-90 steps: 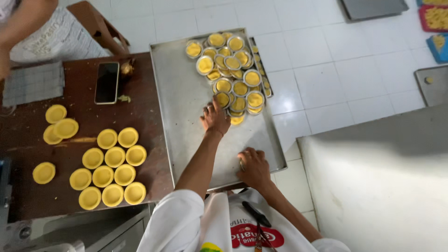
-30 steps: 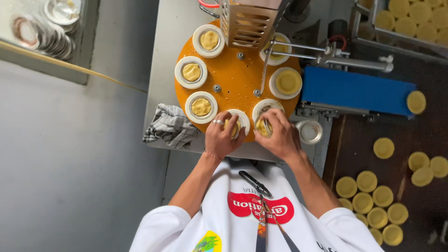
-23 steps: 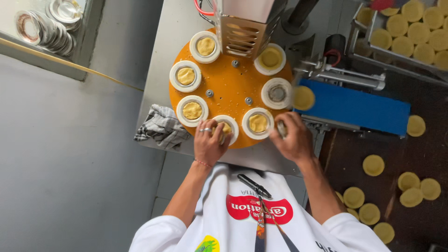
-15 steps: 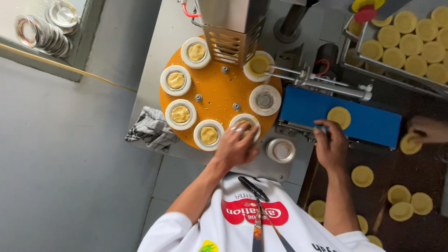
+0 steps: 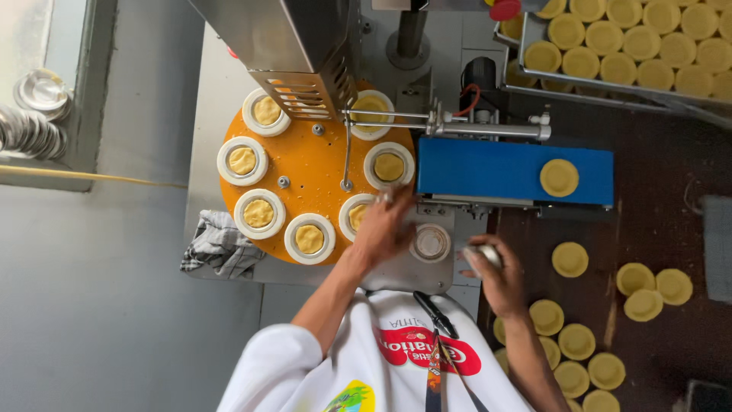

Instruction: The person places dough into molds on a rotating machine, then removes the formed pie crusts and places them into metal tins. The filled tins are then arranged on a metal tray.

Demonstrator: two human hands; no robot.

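Note:
An orange round turntable [image 5: 313, 164] carries several white ring moulds, each with a lump of yellow dough. My left hand [image 5: 385, 227] lies over the mould [image 5: 355, 214] at the table's near right edge, fingers curled down on it and hiding most of it. My right hand [image 5: 494, 268] is lower right, beside the machine's corner, closed around a small shiny metal tin [image 5: 483, 254]. An empty round holder [image 5: 431, 243] sits between the two hands.
A blue belt [image 5: 488, 172] carries one pressed yellow shell [image 5: 559, 177]. More shells lie on the brown table [image 5: 671, 221] and fill a tray [image 5: 625, 49] at top right. A checked cloth [image 5: 221, 246] hangs left of the machine. Stacked metal tins [image 5: 30, 118] stand far left.
My right hand left the turntable, reached right over the table, and has come back with a metal tin. The pressed shell rode further right along the belt. My left hand stayed at the near mould.

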